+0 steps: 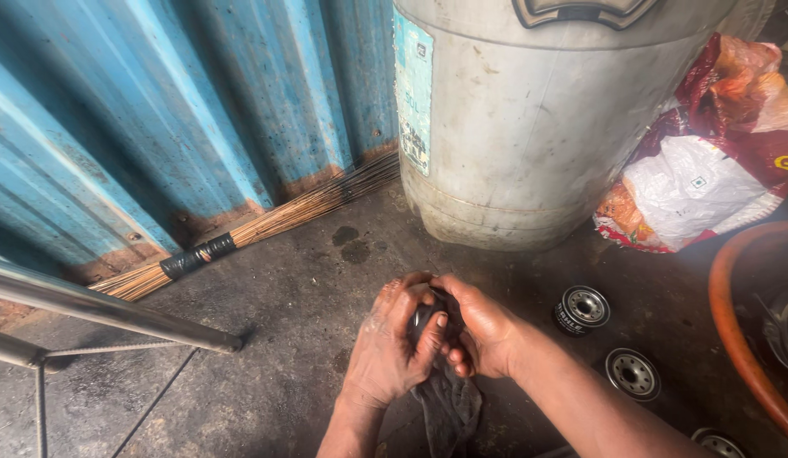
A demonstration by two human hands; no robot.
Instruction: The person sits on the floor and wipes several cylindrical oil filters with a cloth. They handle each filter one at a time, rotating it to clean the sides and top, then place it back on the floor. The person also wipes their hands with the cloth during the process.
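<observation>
My left hand point(391, 343) and my right hand point(481, 331) are clasped together low in the middle of the head view. Between them sits a small dark rounded object point(424, 318), mostly hidden by the fingers. A dark rag point(449, 404) hangs down from under both hands. My fingers are closed around the object and the rag. What the object is cannot be told from here.
Three round black oil filters point(581, 308) point(633, 372) point(718, 443) stand on the concrete floor to the right. A big grey plastic drum point(530, 127) stands behind, with a red and white bag point(708, 161), an orange basin rim point(733, 339), a stick broom point(267, 222), a blue corrugated wall point(156, 110) and a metal stool frame point(106, 314).
</observation>
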